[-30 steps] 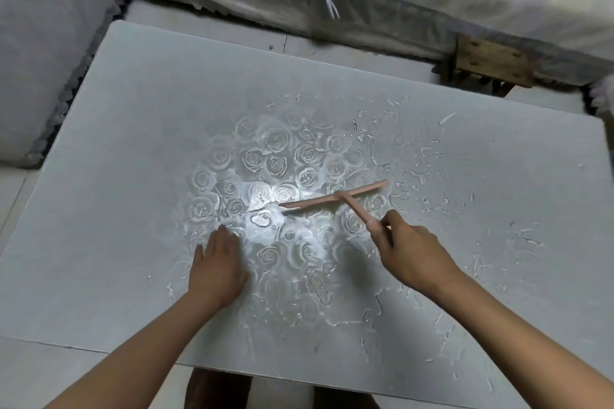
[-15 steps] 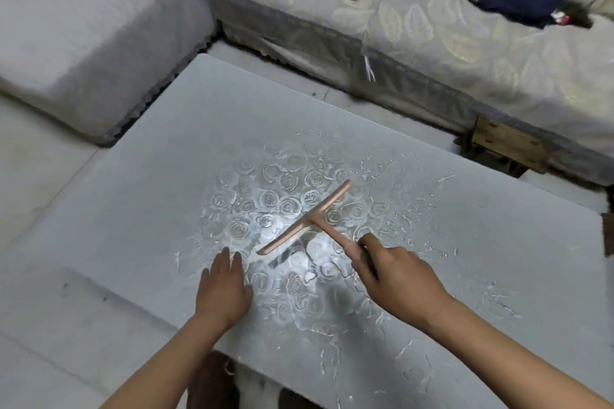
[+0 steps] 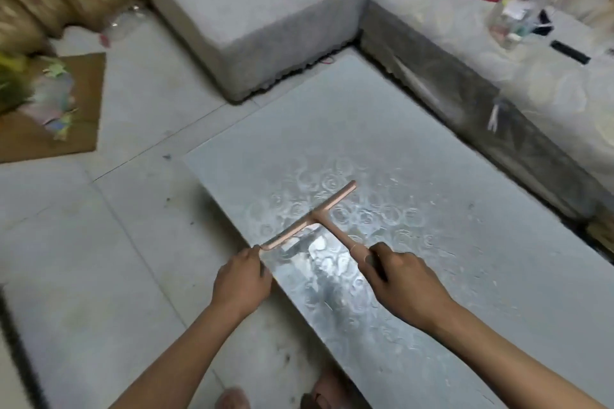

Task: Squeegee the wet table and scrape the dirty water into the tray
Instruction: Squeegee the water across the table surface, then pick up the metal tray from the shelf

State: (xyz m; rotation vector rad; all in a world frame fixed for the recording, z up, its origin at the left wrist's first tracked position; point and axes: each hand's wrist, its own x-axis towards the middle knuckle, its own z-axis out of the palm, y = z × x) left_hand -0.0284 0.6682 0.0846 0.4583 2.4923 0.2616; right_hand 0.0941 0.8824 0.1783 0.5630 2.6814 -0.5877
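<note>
Pink squeegee (image 3: 312,219) sits at the wet surface's (image 3: 465,242) left edge, my right hand (image 3: 402,279) grip round its handle; left hand (image 3: 241,280) grip by the blade tip, unclear; no tray visible, so I judge the scraping unfinished

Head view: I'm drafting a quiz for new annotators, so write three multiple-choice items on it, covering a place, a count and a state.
1. Where is the near end of the blade of the pink T-shaped squeegee?
A) at the left edge of the wet grey rose-patterned table
B) on the sofa
C) on the floor

2. How many squeegees are on the table?
A) three
B) two
C) one

3. The right-hand grip is:
A) flat on the table
B) curled round the squeegee's handle
C) hanging free

Answers:
1. A, the blade tip meets that edge beside the left-hand grip.
2. C, only one shows.
3. B, its fingers wrap the handle.
</note>
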